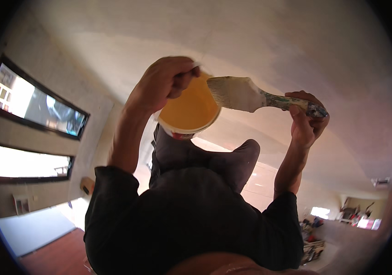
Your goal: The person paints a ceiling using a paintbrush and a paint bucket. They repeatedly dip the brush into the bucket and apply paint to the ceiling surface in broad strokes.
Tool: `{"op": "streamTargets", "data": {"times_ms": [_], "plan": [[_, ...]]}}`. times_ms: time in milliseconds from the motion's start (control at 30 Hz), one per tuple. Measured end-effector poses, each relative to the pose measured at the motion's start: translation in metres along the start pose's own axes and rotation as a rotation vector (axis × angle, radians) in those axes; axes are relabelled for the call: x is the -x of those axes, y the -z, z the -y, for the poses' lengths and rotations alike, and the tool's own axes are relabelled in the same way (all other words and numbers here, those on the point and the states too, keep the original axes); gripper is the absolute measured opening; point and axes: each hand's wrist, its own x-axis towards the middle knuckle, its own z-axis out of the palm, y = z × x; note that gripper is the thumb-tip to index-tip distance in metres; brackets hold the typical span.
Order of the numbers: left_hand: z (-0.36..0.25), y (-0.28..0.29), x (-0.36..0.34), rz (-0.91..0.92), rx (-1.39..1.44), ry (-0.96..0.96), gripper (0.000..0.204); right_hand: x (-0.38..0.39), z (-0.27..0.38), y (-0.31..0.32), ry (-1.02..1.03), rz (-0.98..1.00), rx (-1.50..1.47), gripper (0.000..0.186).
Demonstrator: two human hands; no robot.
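My left hand (164,82) is closed, its fingers curled at the rim of a small round bucket (196,130) that is tilted so its yellow-orange inside shows. Whether that colour is paint or the bucket's own lining I cannot make out. A wide paintbrush (238,94) lies across the view in my right hand (307,123), whose thumb and fingers close around the end of its paint-stained handle. Whitish paint coats the brush head. Its bristle tips point left and overlap the bucket's right edge in the view; whether they touch it is unclear.
A pale plastered wall (269,41) spreads across the top. At the left are two dark-framed windows (37,101) and a pale blue panel (35,229). My bent leg (246,158) shows below the brush. Assorted items (313,238) are piled at the lower right.
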Motion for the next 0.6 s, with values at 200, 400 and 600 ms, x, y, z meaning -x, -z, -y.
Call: {"op": "streamTargets", "data": {"times_ms": [200,400,600], "plan": [[0.01,0.009,-0.006,0.133,-0.024,0.009,0.031,0.003,-0.012,-0.078,-0.013,0.302,0.384,0.019],[0.023,0.021,-0.01,0.224,-0.049,0.102,0.031,0.017,-0.073,-0.125,0.123,0.62,0.694,0.014],[0.023,0.001,-0.014,0.258,-0.018,0.153,0.03,0.015,-0.094,-0.121,0.024,0.829,0.804,0.017]]}}
